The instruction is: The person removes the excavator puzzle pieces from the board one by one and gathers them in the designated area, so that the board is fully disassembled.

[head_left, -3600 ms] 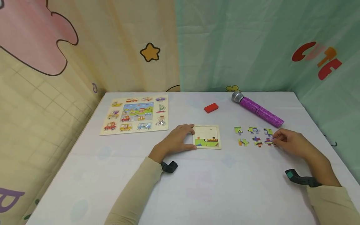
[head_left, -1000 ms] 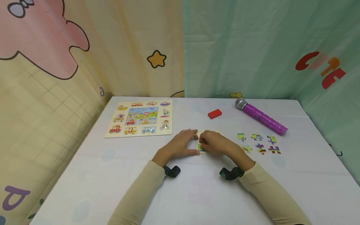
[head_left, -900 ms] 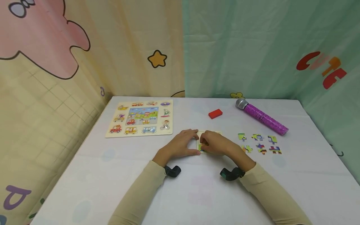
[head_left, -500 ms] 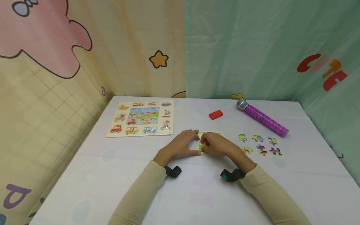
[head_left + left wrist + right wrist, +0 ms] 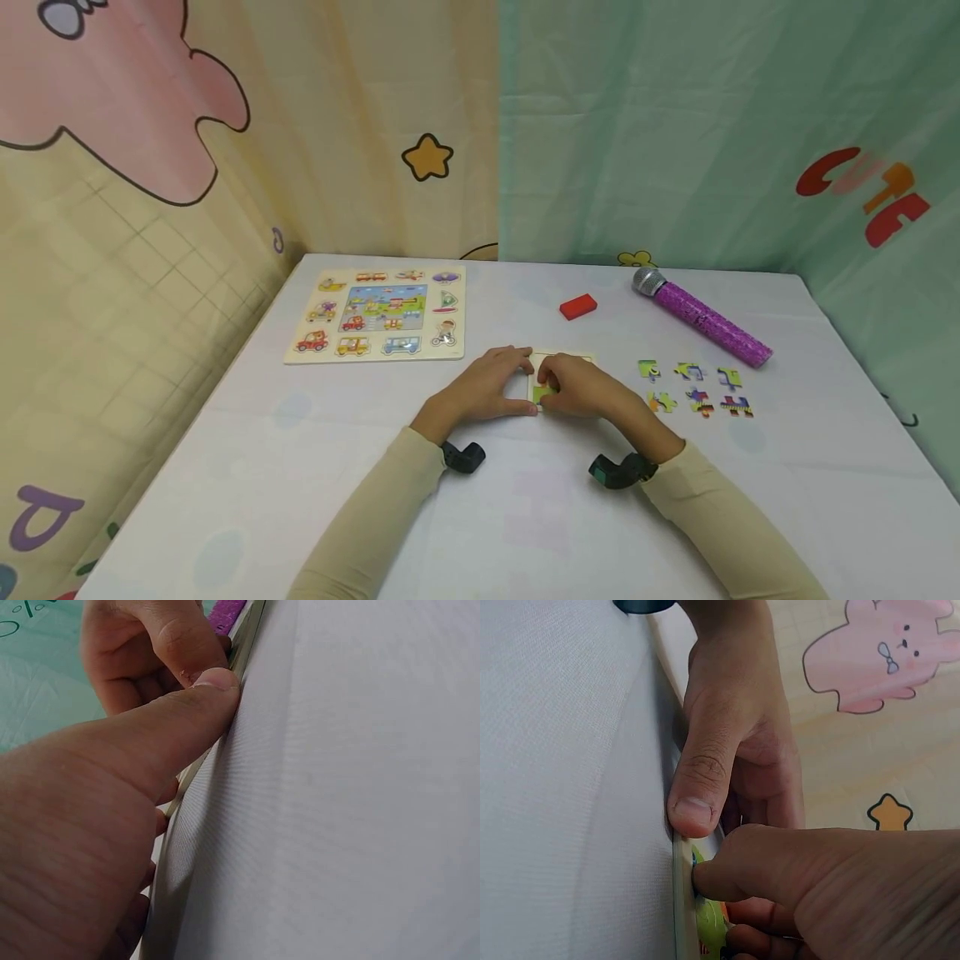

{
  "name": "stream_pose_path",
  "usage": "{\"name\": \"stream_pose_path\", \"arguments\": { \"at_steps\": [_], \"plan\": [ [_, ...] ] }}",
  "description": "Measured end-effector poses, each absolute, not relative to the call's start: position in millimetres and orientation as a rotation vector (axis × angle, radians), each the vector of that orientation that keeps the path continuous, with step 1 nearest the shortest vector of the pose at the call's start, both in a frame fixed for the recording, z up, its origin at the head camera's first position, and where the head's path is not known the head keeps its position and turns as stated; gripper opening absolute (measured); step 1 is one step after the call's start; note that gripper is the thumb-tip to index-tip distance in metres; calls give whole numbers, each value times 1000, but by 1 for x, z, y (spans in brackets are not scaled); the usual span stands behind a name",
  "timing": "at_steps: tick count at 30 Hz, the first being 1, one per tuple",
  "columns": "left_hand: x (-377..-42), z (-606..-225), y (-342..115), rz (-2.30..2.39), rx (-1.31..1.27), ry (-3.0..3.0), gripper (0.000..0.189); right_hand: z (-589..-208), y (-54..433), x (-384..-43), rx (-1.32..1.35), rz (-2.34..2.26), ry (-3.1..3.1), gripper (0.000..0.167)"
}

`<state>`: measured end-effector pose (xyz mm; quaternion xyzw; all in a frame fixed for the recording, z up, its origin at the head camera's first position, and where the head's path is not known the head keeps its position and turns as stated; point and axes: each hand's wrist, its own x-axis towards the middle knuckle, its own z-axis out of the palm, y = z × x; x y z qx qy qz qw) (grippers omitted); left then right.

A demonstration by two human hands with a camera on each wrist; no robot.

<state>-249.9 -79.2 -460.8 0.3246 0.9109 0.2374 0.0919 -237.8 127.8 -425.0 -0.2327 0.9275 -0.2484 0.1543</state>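
Note:
My left hand [image 5: 487, 387] braces the left end of a small wooden jigsaw board [image 5: 530, 390], thumb at its near corner and fingertips at the far one. Over the same board, my right hand [image 5: 579, 385] has its fingers curled down and its thumb bent inward, pinching at a green puzzle piece [image 5: 542, 392]. Most of that piece and much of the board are hidden beneath the right hand. From the right wrist, the thumb meets bright green printed pieces [image 5: 711, 926] just inside the pale rim. Several loose jigsaw pieces [image 5: 700, 403] lie in two rows to the right.
A larger wooden puzzle board [image 5: 375, 354] with vehicle pictures lies at the back left. Behind the small board is a red block [image 5: 578, 307]. A glittery purple microphone [image 5: 705, 318] lies at the back right, beyond the loose pieces. Printed curtains [image 5: 645, 125] rise behind the table.
From beside the loose pieces, my right hand has moved left onto the small board. Lately its fingers have shifted only slightly there, showing more green. The left hand has kept its hold.

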Motion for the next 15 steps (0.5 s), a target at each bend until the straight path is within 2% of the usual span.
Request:
{"name": "stream_pose_path", "arguments": {
  "at_steps": [15],
  "plan": [
    [-248,-458,-78,689,948,2708,57,-428,131,-238,-661,-799,2621,29]
  ]
}}
